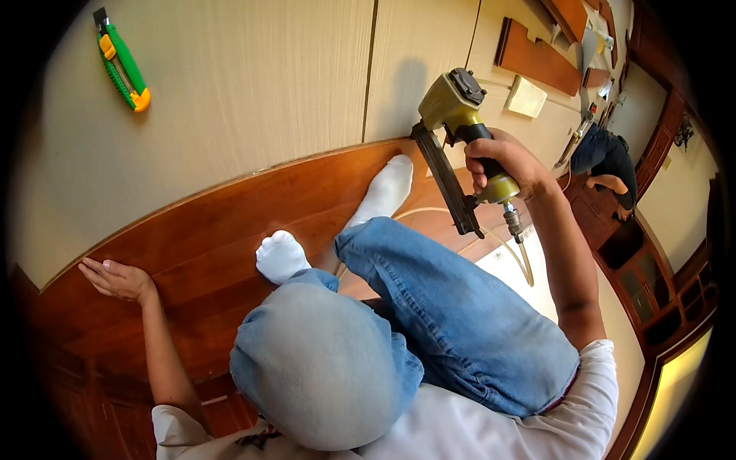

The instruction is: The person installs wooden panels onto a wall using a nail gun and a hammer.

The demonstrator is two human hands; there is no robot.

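My right hand (506,162) is wrapped round the black grip of an olive-green pneumatic nail gun (448,102). The gun's nose is at the seam where a reddish-brown wooden board (207,222) meets a pale wood-grain panel (253,84); whether it touches is unclear. Its long black magazine slants down toward me. An air hose (526,264) hangs from the fitting under the handle. Far to the left, my left hand (116,279) lies with fingers stretched on the board, near that same edge. A green and yellow utility knife (124,65) rests on the panel at the upper left.
Cut brown wood pieces (537,57) and a small pale block (527,97) lie on the panels at the upper right. Another person (606,165) bends over at the far right, near brown cabinets (644,280). My bent knees and socked feet are between my arms.
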